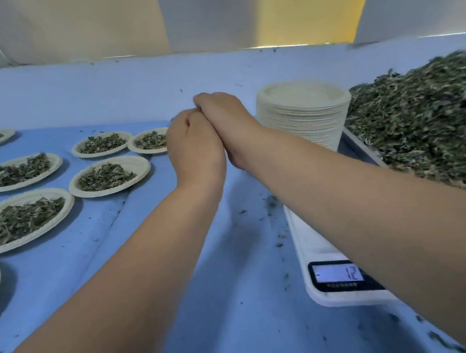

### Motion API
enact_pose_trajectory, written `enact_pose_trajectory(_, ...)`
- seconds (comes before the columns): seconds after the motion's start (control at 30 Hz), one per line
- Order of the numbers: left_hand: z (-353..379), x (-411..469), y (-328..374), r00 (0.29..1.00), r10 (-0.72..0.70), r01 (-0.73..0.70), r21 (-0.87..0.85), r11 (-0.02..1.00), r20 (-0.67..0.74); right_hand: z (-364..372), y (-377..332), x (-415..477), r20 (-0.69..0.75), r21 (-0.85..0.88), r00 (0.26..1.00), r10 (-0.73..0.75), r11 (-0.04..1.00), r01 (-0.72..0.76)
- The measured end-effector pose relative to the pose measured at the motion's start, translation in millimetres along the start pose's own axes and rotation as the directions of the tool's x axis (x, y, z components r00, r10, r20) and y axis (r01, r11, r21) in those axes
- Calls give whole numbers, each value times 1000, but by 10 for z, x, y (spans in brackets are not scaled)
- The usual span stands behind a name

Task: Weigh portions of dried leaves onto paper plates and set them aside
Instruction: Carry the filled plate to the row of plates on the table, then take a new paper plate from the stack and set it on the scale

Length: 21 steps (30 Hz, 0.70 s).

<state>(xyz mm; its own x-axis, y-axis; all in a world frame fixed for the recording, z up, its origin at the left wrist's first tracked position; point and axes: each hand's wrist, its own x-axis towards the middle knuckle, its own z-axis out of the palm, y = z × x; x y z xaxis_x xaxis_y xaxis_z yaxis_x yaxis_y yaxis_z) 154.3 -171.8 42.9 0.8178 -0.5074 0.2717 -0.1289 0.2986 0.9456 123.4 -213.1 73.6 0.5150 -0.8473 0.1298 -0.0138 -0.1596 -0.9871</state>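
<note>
Blue cloth (210, 295); left hand (195, 148) against right hand (226, 119), fingers (202, 98) curled, contents indiscernible

I get soft, dim, bluish light, with faint shadows on the blue cloth-covered counter (241, 314) left of the white digital scale (306, 240). Beyond the scale a yellow patch warms the pale wall (302, 3). Right of it, the heap of green dried leaves (430, 130) blurs.
</note>
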Motion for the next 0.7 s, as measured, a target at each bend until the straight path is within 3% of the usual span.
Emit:
enact_pose_trajectory(0.17,281,-215,186,990,132,-134,33,990,42,-535,-131,-561,83,164,995,-49,986,35)
enact_pose_trajectory(0.33,540,-486,232,906,322,-387,230,893,274,-1224,-15,-927,-13,142,993,-114,983,115)
enact_pose_trajectory(0.43,719,-494,250,727,493,-682,423,597,477,-1617,109,-1063,-157,54,971,-178,981,189)
enact_pose_trajectory(0.5,838,-439,281,625,513,-781,491,387,588,-1878,233,-1100,-248,-69,941,-230,973,220)
enact_pose_trajectory(0.63,986,-398,293,587,354,-805,572,159,728,-2393,632,-1049,-375,-419,868,-325,895,154)
enact_pose_trajectory(0.7,1008,-401,263,571,301,-813,577,81,764,-2603,824,-1019,-322,-666,881,-347,744,50)
